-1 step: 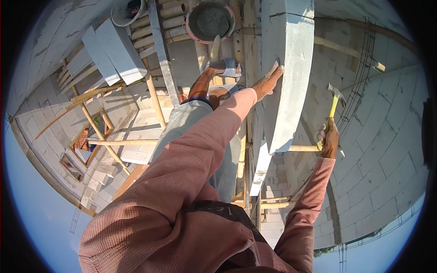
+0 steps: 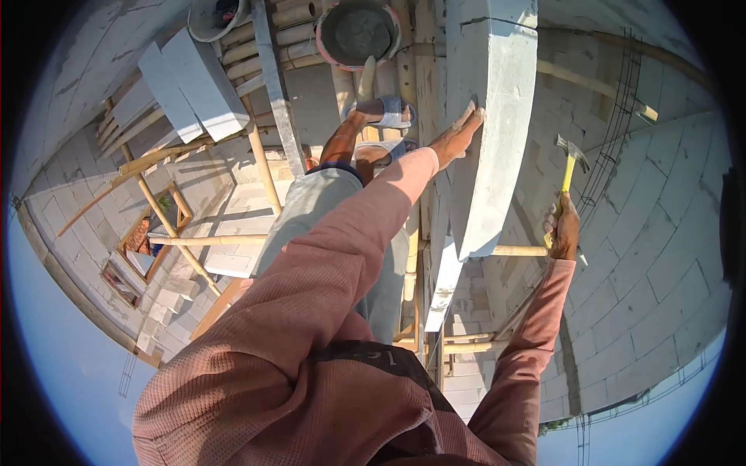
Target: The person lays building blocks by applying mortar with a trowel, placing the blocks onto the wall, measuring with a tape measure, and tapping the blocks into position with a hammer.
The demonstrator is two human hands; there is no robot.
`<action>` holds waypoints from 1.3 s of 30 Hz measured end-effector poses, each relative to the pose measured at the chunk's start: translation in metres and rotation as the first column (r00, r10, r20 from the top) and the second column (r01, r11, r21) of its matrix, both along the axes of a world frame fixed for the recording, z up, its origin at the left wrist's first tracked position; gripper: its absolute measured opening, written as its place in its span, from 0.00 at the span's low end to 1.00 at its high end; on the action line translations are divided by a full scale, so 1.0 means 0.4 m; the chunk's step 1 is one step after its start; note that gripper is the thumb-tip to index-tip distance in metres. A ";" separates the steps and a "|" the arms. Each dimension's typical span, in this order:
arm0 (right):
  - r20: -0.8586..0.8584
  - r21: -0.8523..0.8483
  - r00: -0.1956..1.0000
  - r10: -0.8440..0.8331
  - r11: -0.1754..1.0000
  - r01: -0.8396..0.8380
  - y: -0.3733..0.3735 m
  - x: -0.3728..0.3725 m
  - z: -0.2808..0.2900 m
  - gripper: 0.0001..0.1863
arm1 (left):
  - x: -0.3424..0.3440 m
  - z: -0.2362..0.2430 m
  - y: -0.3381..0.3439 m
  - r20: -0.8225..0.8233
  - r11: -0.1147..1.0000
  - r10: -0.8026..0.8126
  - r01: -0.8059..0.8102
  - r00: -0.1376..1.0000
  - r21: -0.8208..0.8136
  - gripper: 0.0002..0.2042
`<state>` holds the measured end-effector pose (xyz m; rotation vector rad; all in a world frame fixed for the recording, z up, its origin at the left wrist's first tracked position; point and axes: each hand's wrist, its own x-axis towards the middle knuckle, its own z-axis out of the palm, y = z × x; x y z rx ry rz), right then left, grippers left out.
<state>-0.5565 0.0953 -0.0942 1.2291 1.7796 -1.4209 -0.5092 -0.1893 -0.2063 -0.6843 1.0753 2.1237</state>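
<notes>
My left hand (image 2: pixel 458 138) lies with its fingers stretched out against the near left side of a long pale block (image 2: pixel 503 116) on top of the wall. Out to the right of the wall, my right hand (image 2: pixel 564 224) is wrapped round the yellow handle of a claw hammer (image 2: pixel 573 159). The hammer's metal head is up, apart from the block. A lower course of the wall (image 2: pixel 446 291) shows beneath the near end of the block.
My sandalled feet stand on bamboo poles (image 2: pixel 342 89). A tub of wet mortar (image 2: pixel 359 33) sits ahead of them, with a bucket (image 2: pixel 219 17) at the far left. Pale blocks (image 2: pixel 203 81) are stacked at left. A rebar cage (image 2: pixel 618 124) and a bamboo pole (image 2: pixel 575 80) lie beyond the wall.
My right hand and the hammer have shifted very slightly, the hammer's head tilting a little up and left. My left hand stays on the block.
</notes>
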 end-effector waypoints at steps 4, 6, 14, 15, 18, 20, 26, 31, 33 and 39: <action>0.148 -0.130 0.944 0.295 0.952 -0.277 -0.014 -0.068 -0.078 0.16 | 0.009 -0.024 0.004 -0.123 0.997 -0.075 0.070 0.989 -0.044 0.34; 0.184 -0.245 0.903 0.389 0.907 -0.341 -0.053 -0.070 -0.081 0.15 | 0.004 -0.032 -0.003 -0.071 0.998 -0.055 0.056 0.996 0.007 0.35; -0.366 0.451 0.876 0.314 0.883 -0.128 -0.073 0.227 0.140 0.16 | -0.016 0.166 -0.064 -0.137 0.754 0.061 -0.135 0.989 -0.643 0.27; -0.459 0.528 0.851 0.255 0.849 0.030 -0.085 0.302 0.174 0.13 | -0.001 0.213 -0.042 -0.262 0.690 0.043 -0.218 0.964 -0.690 0.25; -0.643 0.139 0.720 -0.260 0.886 0.443 -0.119 0.532 0.261 0.07 | -0.020 0.274 0.097 -0.612 0.731 -0.492 -0.088 0.619 -0.677 0.22; -0.671 0.091 0.602 -0.434 0.757 0.647 -0.164 0.673 0.271 0.16 | -0.047 0.252 0.259 -0.519 0.505 -0.847 -0.131 0.118 -0.853 0.27; -0.523 0.190 0.603 -0.602 0.608 0.771 -0.233 0.886 0.236 0.22 | 0.042 0.126 0.462 0.224 -0.343 -0.746 0.074 -0.627 -0.936 0.37; -0.682 0.460 0.700 -0.212 0.620 0.636 -0.294 0.900 0.118 0.23 | 0.030 0.061 0.455 0.217 -0.321 -0.666 0.011 -0.714 -0.947 0.35; -0.133 0.689 0.991 0.017 0.721 0.080 -0.299 0.903 0.065 0.17 | 0.018 0.054 0.453 0.219 -0.287 -0.648 -0.032 -0.730 -0.957 0.35; -0.104 0.646 0.991 -0.090 0.751 0.136 -0.281 0.922 0.044 0.11 | 0.015 0.041 0.456 0.147 -0.286 -0.649 0.061 -0.746 -0.956 0.37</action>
